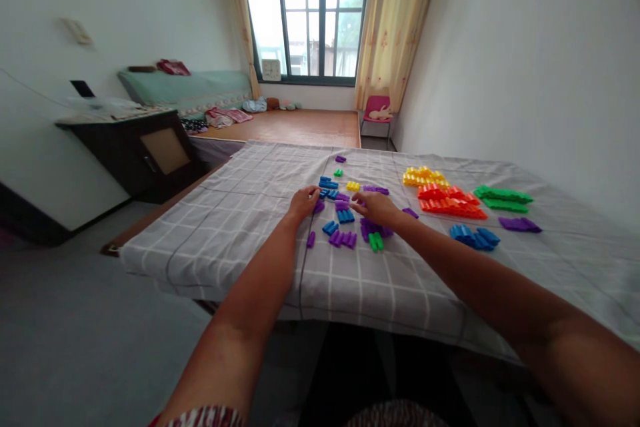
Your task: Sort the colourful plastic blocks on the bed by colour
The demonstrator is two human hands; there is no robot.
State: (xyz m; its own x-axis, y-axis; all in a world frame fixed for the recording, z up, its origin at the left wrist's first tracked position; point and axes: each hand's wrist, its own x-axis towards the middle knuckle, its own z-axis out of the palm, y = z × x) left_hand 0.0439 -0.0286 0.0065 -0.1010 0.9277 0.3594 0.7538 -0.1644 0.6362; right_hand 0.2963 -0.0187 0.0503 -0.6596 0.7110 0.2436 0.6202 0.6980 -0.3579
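Small ridged plastic pieces in several colours lie on a cloth-covered table. My left hand has curled fingers at the left edge of some blue pieces, with a purple piece right under its fingertips. Across from it, my right hand pinches thumb and forefinger together beside a row of purple pieces. What either hand grips is too small to make out. Closer to me are more blue pieces, a purple row and green pieces. Yellow pieces sit just beyond my right hand.
Sorted piles stand on the right of the table: yellow, orange, green, blue and purple. The grey checked tablecloth hangs over the near edge. Behind are a bed platform and a pink chair.
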